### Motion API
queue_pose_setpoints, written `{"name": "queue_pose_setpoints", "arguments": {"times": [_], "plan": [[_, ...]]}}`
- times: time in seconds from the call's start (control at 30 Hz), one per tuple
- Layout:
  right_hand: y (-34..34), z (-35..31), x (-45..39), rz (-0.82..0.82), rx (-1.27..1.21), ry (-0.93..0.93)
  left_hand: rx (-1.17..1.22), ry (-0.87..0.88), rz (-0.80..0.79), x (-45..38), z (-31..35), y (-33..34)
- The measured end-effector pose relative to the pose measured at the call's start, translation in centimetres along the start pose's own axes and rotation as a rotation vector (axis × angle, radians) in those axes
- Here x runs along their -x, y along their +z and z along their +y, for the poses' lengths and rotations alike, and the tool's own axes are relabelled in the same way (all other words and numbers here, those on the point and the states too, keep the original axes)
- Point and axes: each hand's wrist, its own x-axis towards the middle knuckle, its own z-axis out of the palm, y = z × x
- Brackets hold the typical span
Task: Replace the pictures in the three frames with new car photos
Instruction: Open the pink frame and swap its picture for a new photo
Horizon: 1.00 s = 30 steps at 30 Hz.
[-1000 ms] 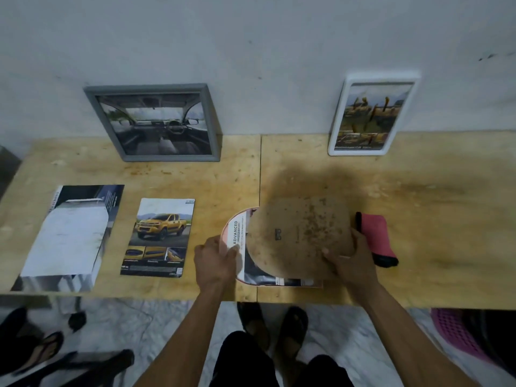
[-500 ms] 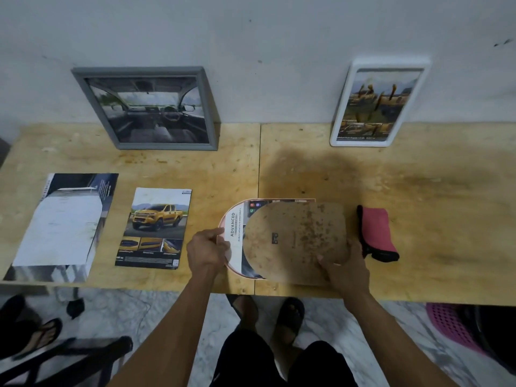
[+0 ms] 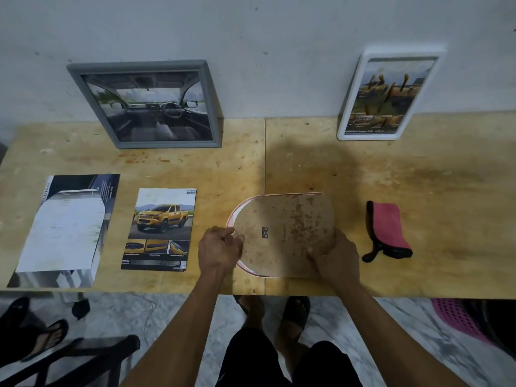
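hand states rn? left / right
Left hand: fingers curled, pinching the backing board at its rounded edge.
Right hand: gripping the board's near right corner.

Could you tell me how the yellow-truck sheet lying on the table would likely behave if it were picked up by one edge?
The yellow-truck sheet lies completely flat on the table and looks paper-thin, so it would probably droop. It seems light, likely to slide when pushed. Its surface looks glossy, possibly slippery.
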Motion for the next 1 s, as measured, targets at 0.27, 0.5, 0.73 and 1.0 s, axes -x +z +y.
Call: {"name": "queue_pose_setpoints", "arguments": {"times": [0.27, 0.5, 0.73, 1.0], "plan": [[0.3, -0.8, -0.1, -0.068, 0.185, -0.038, -0.046, 0.043, -0.011, 0.7, 1.2, -0.7], [0.3, -0.3, 0.2, -0.103, 0.26, -0.097, -0.023, 0.057, -0.072, 0.5, 1.5, -0.9], [-0.7, -1.4, -1.8, -0.127, 0.552, -0.431, -0.437, 0.212, -0.26, 0.9, 3.0, 0.2], [-2.1, -0.3, -3.1, -0.252, 0.617, -0.471, -0.483, 0.22, -0.231, 1.0, 3.3, 1.3]]}}
